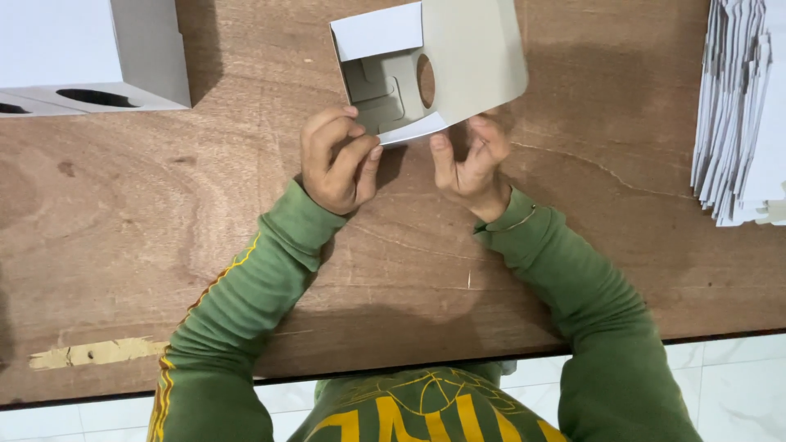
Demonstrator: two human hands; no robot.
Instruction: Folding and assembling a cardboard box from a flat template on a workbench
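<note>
Brown plywood table (164,213) fills the frame, its edge bordered by white floor tiles (737,376) below. A half-folded box (434,69) at upper centre is gripped at its near edge by the left hand (336,160) and right hand (471,164). Flat blanks (741,106) are stacked at right; finished boxes (90,53) at upper left.

1. Light is soft, even and moderately bright, with no harsh glare.
2. Broad, dim shadows lie on the table (164,245): one beside the box (426,69) toward the right edge, another along the near edge beneath the sleeves.
3. Small dark shadows sit under the left hand (336,160) and right hand (471,164).
4. Focus is sharp at centre; the paper stack (741,106) at the right edge looks slightly soft.
5. White card stays unclipped.
</note>
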